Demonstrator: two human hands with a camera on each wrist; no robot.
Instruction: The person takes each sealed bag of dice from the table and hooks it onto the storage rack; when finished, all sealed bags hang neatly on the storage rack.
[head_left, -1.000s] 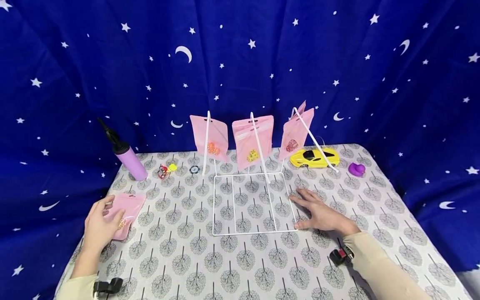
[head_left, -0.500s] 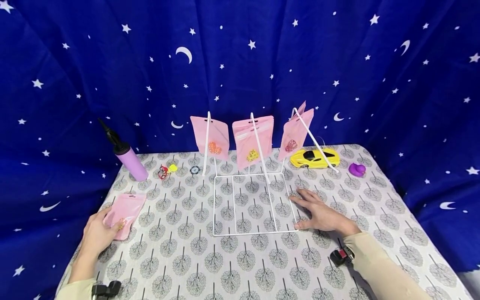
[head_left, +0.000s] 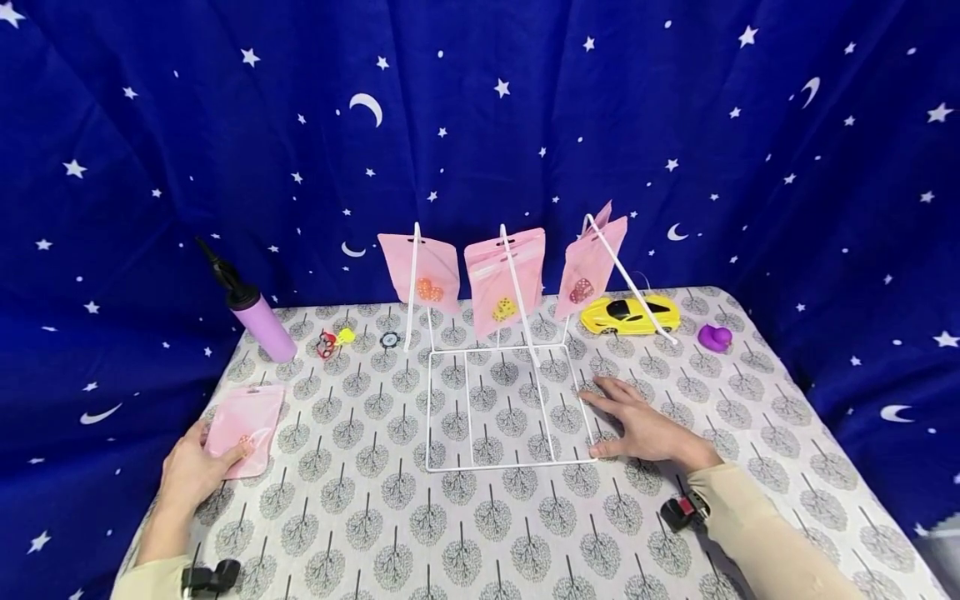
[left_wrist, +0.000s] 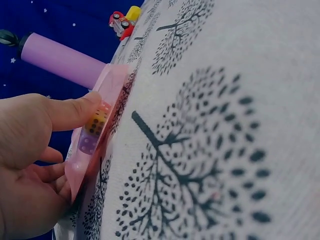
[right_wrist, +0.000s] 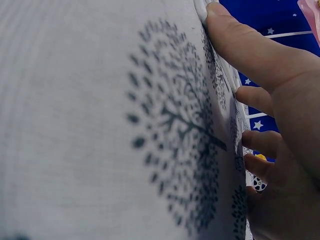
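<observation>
At the table's left edge, my left hand (head_left: 191, 467) pinches a pink zip pouch (head_left: 243, 417), thumb on its face and fingers behind its edge. Through its clear side, dice (left_wrist: 96, 124) show in the left wrist view, one yellow and one purple. My right hand (head_left: 633, 421) lies with fingers spread on the cloth, thumb and fingertips at the right side of a white wire rack (head_left: 510, 467). From the rack's arms hang more pink pouches: one with orange dice (head_left: 429, 289), one with yellow dice (head_left: 504, 309), one with dark red dice (head_left: 581, 290).
A purple hand pump (head_left: 262, 325) stands at the back left. Near it lie a small red and yellow toy (head_left: 330, 342) and a round dark disc (head_left: 388, 339). Behind the rack's right arm sits a yellow toy car (head_left: 630, 316), with a purple rubber duck (head_left: 715, 337) beyond.
My left fingers have gone from above the pouch to its left edge and taken hold, shifting it slightly left. My right hand stays in place.
</observation>
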